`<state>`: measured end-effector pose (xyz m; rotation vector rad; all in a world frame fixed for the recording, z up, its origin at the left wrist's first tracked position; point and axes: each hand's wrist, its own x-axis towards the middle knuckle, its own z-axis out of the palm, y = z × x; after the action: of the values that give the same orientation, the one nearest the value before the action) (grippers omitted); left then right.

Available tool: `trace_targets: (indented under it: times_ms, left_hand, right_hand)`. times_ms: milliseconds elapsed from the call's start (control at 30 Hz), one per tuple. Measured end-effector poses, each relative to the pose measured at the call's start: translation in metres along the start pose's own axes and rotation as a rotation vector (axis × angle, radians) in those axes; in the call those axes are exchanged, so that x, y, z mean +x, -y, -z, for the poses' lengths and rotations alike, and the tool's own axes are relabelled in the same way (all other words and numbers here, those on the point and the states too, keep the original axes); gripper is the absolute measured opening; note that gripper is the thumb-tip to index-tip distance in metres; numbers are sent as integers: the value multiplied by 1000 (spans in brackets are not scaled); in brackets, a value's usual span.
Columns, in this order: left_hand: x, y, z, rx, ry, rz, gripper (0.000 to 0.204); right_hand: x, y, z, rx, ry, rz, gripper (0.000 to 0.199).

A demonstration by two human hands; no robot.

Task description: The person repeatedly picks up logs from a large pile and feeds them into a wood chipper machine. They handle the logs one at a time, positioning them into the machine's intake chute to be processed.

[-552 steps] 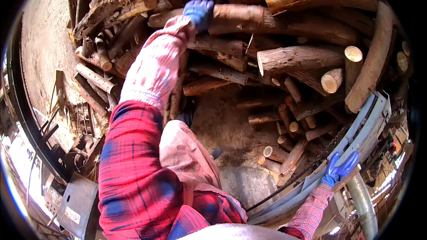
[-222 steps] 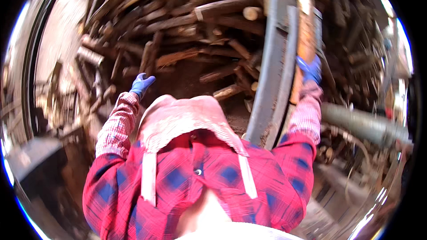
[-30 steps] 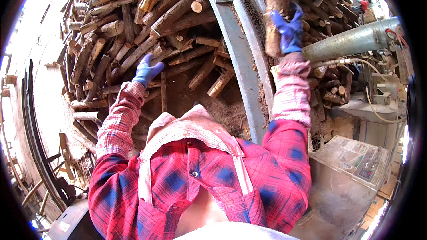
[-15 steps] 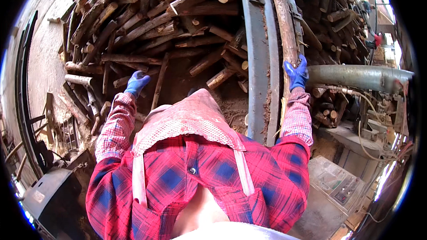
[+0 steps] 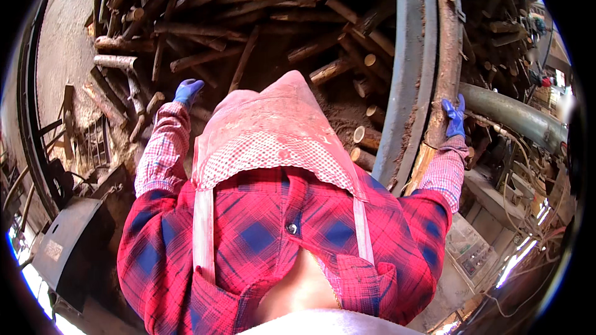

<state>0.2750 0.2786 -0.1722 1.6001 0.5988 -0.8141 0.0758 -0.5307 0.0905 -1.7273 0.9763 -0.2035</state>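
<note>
My left grip (image 5: 187,91) and right grip (image 5: 454,116): blue gloves. Sleeves: pink-and-white small check at the forearms, red-and-navy plaid shirt with a dark button above. Front: dusty pink apron, dotted lower band, pale shoulder straps.

Blue gloves cover the left hand (image 5: 187,92) and right hand (image 5: 454,116). The shirt (image 5: 273,236) is red-and-navy plaid, the apron (image 5: 273,130) dusty pink, the log (image 5: 442,68) rusty brown.

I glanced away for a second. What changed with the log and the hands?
The right hand lowered the log from upright into the metal trough, where it now lies, hand resting against it. The left hand stays empty by the woodpile.
</note>
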Motion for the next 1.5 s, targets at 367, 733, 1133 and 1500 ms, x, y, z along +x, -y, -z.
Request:
trace_targets:
  times_ms: [367,733,1133,1500]
  left_hand:
    - [67,89,25,413,-44,96,59]
    - [114,101,-64,247,24,146,51]
    - [325,261,-135,731,-137,305,102]
    - [400,249,-158,1137,-24,433,64]
  right_hand:
    - [-54,39,-98,-701,-477,547,75]
    - [-21,-41,-314,-907,-319,1011,42]
    - [269,-399,-393,750,-350,-695,71]
    - [276,-453,-414,726,-381,-494,72]
